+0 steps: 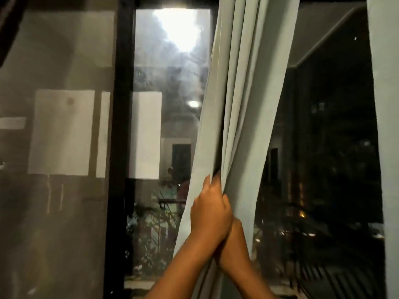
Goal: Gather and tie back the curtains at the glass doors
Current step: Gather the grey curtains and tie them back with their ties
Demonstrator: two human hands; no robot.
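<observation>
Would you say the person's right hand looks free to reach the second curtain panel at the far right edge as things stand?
Probably not at once. The right hand sits tucked behind the left hand, both at the gathered curtain. The far right panel hangs across open dark glass with nothing between, so it would need to let go first.

The pale green curtain (244, 104) hangs in front of the dark glass doors (323, 147), bunched into long folds. A second curtain (386, 104) hangs straight at the right edge.
</observation>
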